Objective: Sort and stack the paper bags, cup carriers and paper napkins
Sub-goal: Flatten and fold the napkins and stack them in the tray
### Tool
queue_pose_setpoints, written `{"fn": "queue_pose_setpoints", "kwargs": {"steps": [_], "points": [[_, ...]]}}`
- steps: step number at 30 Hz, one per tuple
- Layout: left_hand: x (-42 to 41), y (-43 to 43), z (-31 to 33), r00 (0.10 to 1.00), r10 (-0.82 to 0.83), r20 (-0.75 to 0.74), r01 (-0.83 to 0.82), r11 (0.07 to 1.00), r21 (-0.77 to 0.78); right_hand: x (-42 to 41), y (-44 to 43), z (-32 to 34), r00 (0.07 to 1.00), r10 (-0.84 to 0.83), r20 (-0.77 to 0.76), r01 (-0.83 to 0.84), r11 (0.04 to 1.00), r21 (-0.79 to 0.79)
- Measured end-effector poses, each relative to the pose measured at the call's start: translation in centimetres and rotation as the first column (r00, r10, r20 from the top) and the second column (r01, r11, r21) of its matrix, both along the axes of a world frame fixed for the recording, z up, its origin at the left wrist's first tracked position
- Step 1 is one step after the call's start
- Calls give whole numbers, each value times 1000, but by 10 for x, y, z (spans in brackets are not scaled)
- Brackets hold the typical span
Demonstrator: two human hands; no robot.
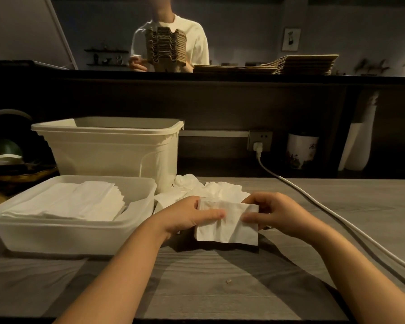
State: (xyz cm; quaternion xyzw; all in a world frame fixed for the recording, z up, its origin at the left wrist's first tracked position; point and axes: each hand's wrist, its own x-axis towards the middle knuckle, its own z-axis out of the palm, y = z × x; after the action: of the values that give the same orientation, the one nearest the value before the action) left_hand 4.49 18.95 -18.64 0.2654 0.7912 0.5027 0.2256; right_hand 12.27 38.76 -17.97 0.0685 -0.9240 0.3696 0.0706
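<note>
While the left hand point(187, 218) and right hand point(276, 213) pinch a napkin point(229, 230), stacked napkins point(66, 202) lie in the shallow tray point(45, 239).

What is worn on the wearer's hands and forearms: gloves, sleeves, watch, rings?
Nothing visible. The left hand and right hand are ungloved, both forearms bare to the frame's edge; no sleeve, watch, bracelet or ring shows.

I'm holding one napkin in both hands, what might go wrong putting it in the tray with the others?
The napkin is creased; the left hand and right hand pinching opposite sides might tear it. The stack in the tray looks fanned, so another sheet may slide. The white cable lies near the right forearm and could snag.
</note>
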Motion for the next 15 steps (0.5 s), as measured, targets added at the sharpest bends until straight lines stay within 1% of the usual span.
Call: {"fn": "queue_pose_setpoints", "kwargs": {"steps": [6,11,15], "points": [[-3,-1,-2,1000,22,-20,-22,1000,-8,1,-2,0,999,8,37,-8,1000,-13],[-6,-2,-1,999,42,5,-43,999,19,1,-3,2,999,-11,47,14,998,-68],[-4,-3,-1,1000,15,21,-15,1000,15,3,-5,3,995,-43,86,49,996,-70]]}}
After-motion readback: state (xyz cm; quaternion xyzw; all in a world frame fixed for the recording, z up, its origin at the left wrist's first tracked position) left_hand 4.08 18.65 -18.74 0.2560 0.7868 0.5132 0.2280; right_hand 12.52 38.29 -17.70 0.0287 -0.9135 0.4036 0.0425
